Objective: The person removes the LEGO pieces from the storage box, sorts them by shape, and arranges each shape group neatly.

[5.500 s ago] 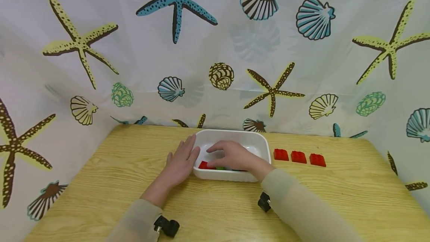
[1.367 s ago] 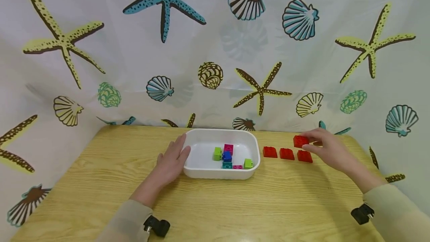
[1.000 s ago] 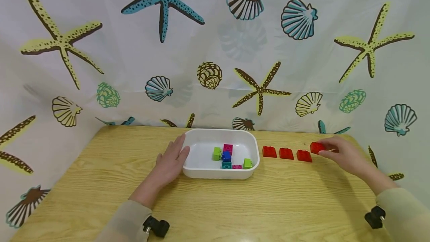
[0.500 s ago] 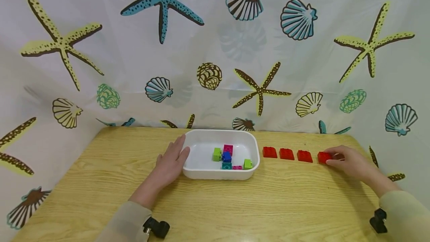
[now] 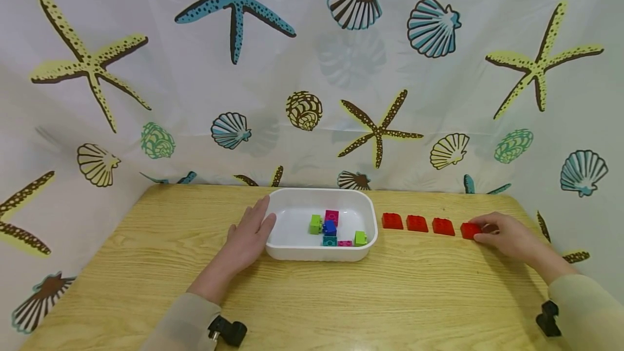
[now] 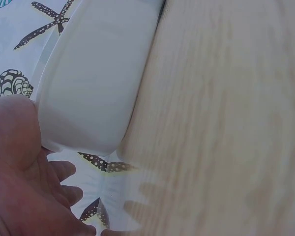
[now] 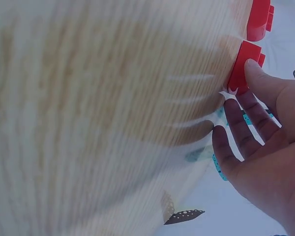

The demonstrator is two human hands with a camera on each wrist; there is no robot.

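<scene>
My right hand (image 5: pixel 507 236) pinches a red toy building brick (image 5: pixel 470 231) at the right end of a row on the table; the right wrist view shows thumb and fingers on the brick (image 7: pixel 245 66). Left of it lie three more red bricks (image 5: pixel 443 226), spaced apart in line. With fingers straight, my left hand (image 5: pixel 247 237) rests against the left end of the white tub (image 5: pixel 317 253). Its thumb touches the tub wall (image 6: pixel 88 83) in the left wrist view. Inside the tub are several bricks: lime green (image 5: pixel 316 224), blue (image 5: pixel 330 227), teal (image 5: pixel 330 241) and pink (image 5: pixel 332 217).
The wooden table (image 5: pixel 312 302) ends at the back against a white curtain (image 5: pixel 302 58) printed with starfish and shells, which also closes both sides. Both sleeves carry a black clip (image 5: pixel 228 331) at the cuff.
My right hand came out of the tub, carried a red brick to the right and lowered it onto the table at the row's end. The left hand stays at the tub.
</scene>
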